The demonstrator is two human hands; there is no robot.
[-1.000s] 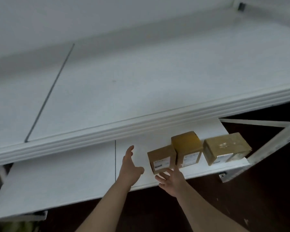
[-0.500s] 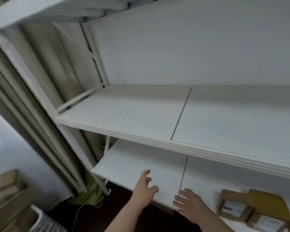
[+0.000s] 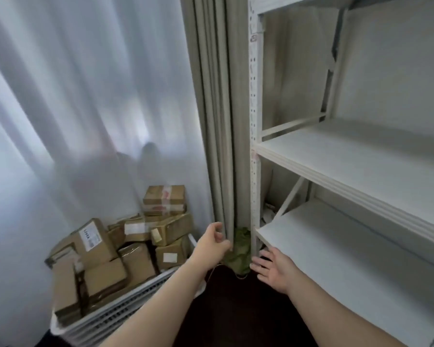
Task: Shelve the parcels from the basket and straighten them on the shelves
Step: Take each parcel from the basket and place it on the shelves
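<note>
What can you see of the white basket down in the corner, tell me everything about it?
The basket is white and looks like plastic, its near wall cut with rows of narrow slots under a smooth rim. It stands low on the left by the sheer curtain, left of the shelving. Brown cardboard parcels are heaped in it well above the rim, some tilted. The left forearm crosses in front of its right corner; neither the left hand nor the right hand touches it.

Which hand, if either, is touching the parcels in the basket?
Apart, both. The head view shows the left hand before the curtain, right of the parcels, and the right hand open near the lower shelf.
</note>
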